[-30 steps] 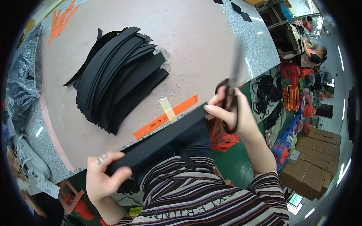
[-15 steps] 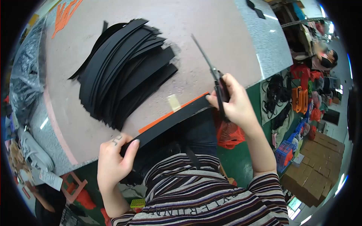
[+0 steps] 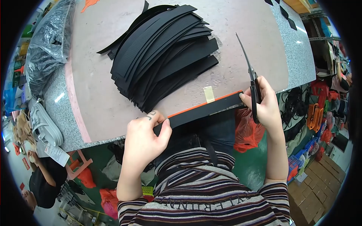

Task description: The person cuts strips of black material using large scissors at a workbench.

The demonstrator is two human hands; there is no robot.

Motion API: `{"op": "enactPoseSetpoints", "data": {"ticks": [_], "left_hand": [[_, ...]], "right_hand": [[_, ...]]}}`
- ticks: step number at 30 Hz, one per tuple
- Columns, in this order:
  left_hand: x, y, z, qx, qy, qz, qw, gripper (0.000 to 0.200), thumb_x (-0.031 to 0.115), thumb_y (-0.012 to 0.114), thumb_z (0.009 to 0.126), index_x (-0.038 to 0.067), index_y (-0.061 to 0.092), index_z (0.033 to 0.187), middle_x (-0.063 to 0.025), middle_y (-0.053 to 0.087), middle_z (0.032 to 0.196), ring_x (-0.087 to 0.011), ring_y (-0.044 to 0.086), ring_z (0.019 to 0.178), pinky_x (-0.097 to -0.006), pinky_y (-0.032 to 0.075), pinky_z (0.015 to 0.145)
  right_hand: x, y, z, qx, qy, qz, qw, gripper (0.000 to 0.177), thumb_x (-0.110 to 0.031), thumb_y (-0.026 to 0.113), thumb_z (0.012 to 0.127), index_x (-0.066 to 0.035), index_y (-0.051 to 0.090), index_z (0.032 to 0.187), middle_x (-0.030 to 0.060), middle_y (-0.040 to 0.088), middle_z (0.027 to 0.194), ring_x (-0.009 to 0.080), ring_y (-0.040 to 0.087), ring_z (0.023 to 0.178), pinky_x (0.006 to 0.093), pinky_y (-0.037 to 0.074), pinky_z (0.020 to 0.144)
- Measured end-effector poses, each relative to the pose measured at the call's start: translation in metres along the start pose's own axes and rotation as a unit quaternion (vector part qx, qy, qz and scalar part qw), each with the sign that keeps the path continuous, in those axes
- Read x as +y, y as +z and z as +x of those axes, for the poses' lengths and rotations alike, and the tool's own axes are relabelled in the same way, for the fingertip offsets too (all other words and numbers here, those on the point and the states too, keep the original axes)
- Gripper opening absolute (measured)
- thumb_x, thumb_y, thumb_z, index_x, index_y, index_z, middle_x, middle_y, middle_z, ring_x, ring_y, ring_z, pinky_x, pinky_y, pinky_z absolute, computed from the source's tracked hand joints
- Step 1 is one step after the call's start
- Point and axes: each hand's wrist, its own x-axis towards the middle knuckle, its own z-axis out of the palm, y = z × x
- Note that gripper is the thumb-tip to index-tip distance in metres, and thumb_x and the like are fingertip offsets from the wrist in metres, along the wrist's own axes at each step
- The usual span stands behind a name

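Note:
A black webbing strip (image 3: 205, 110) is stretched between my two hands along the table's near edge. My left hand (image 3: 145, 137) is closed, pinching the strip's left end between thumb and fingers. At the other end, my right hand (image 3: 263, 102) presses the strip with its thumb and also holds a pair of scissors (image 3: 252, 69), blades pointing away from me. Just beyond the strip, a thin orange line (image 3: 203, 103) runs parallel to it, crossed by a piece of pale tape (image 3: 208, 94). A heap of similar black strips (image 3: 162, 52) lies farther up the table.
The worktable (image 3: 256, 52) has a pinkish mat over a speckled surface. Wrapped plastic (image 3: 49, 45) and a grey shoe (image 3: 46, 124) lie at its left. A red bag (image 3: 247, 130) hangs below the edge. Another person (image 3: 45, 180) is at lower left; cartons (image 3: 320, 184) stand lower right.
The whole view has shifted, so table and hands appear farther right. The black strip now covers more of the orange line, and both hands keep their hold.

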Motion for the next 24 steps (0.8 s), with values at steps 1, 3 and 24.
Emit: {"op": "enactPoseSetpoints", "data": {"ticks": [1,3,24], "left_hand": [[0.001,0.0,0.0,-0.005,-0.001,0.0,1.0,0.012,0.008,0.066,0.083,-0.002,0.063,0.078,-0.0127,0.059,0.061,-0.0232,0.056,0.051,-0.0304,0.044,0.054],[0.002,-0.003,-0.001,-0.014,-0.002,0.0,1.0,0.01,0.006,0.065,0.084,-0.002,0.063,0.078,-0.0113,0.058,0.061,-0.0196,0.055,0.05,-0.0292,0.043,0.053],[-0.017,-0.06,0.017,0.192,0.097,-0.301,0.929,0.005,-0.001,0.061,0.096,-0.004,0.064,0.092,0.0012,0.057,0.072,-0.0029,0.05,0.06,-0.0188,0.037,0.055]], "right_hand": [[-0.001,0.0,0.0,-0.004,0.005,0.005,1.0,0.028,-0.007,0.077,0.081,-0.005,0.051,0.09,-0.0041,0.048,0.077,0.0047,0.042,0.067,0.0227,0.037,0.059],[-0.006,-0.001,0.0,-0.012,0.013,0.017,1.0,0.027,-0.007,0.077,0.082,-0.005,0.052,0.09,-0.0036,0.051,0.077,0.0039,0.045,0.067,0.0224,0.038,0.059],[-0.121,0.091,-0.017,-0.38,-0.06,0.042,0.922,0.049,-0.045,0.064,0.091,0.003,0.057,0.083,0.005,0.047,0.065,0.012,0.047,0.061,0.0303,0.038,0.056]]}}
